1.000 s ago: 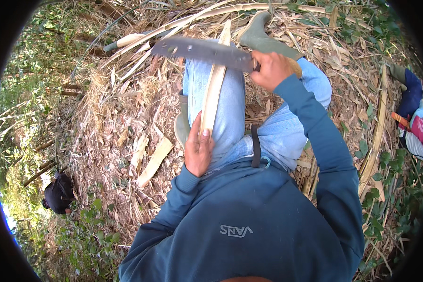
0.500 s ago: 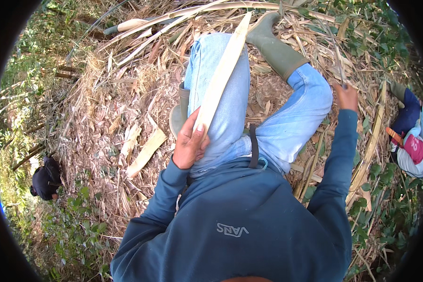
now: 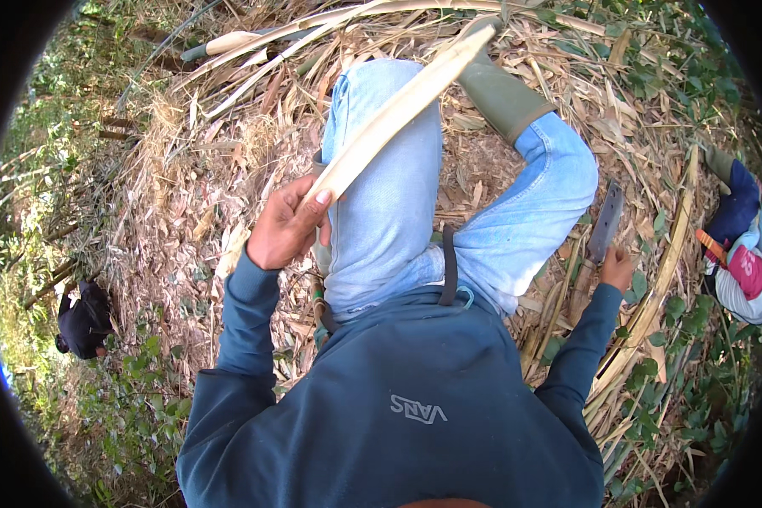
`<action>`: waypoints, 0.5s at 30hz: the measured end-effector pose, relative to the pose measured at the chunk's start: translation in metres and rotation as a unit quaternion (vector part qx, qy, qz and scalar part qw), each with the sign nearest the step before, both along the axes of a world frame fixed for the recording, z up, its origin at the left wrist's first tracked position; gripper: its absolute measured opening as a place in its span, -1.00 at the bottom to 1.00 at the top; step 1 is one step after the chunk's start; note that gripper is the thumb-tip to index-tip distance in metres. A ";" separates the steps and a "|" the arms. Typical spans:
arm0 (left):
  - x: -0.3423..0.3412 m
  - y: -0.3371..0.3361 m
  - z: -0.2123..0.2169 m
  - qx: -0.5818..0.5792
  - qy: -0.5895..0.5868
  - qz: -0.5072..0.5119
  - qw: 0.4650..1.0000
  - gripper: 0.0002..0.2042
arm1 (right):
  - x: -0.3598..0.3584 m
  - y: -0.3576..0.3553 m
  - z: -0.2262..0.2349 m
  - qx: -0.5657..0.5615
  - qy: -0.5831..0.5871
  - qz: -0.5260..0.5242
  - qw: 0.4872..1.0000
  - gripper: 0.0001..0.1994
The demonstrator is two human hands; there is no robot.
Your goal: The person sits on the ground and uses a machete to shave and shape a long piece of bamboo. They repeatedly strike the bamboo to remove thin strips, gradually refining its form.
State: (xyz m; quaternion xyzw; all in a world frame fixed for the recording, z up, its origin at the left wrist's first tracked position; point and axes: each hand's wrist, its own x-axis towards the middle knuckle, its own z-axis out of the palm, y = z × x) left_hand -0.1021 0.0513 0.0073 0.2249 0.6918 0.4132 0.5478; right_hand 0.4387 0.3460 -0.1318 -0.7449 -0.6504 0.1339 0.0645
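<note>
My left hand (image 3: 288, 222) is closed around the lower end of a long, pale split bamboo strip (image 3: 398, 110). The strip slants up and to the right across my left thigh, its far end near my right boot. Beside my right hip, a broad-bladed knife (image 3: 606, 222) with a wooden handle (image 3: 581, 290) lies on the ground, blade pointing away from me. Just right of where blade and handle meet is my right hand (image 3: 617, 269), off the handle, its fingers loosely bent. Whether a fingertip touches the blade cannot be made out.
Dry leaves and bamboo shavings cover the ground. Long bamboo strips (image 3: 347, 19) lie beyond my boots, with another strip (image 3: 673, 254) along my right side. A person in dark clothes (image 3: 85, 320) is far left; another person (image 3: 737, 245) is at the right edge.
My left hand has moved left and away from me, tilting the bamboo strip further right. My right hand has drawn back toward me and let go of the knife, which now lies on the ground.
</note>
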 end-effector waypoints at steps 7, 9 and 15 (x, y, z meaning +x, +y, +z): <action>-0.016 0.032 0.053 -0.067 0.124 -0.254 0.957 -0.73 | -0.264 -0.052 0.153 0.143 0.261 0.461 0.836 -0.56; -0.023 0.036 0.059 -0.013 0.183 -0.306 0.934 -0.77 | -0.287 -0.076 0.149 0.078 0.274 0.550 0.785 -0.64; -0.042 0.042 0.054 0.254 0.324 0.099 0.906 -0.82 | -0.235 -0.068 0.119 -0.113 0.235 0.371 0.891 -0.65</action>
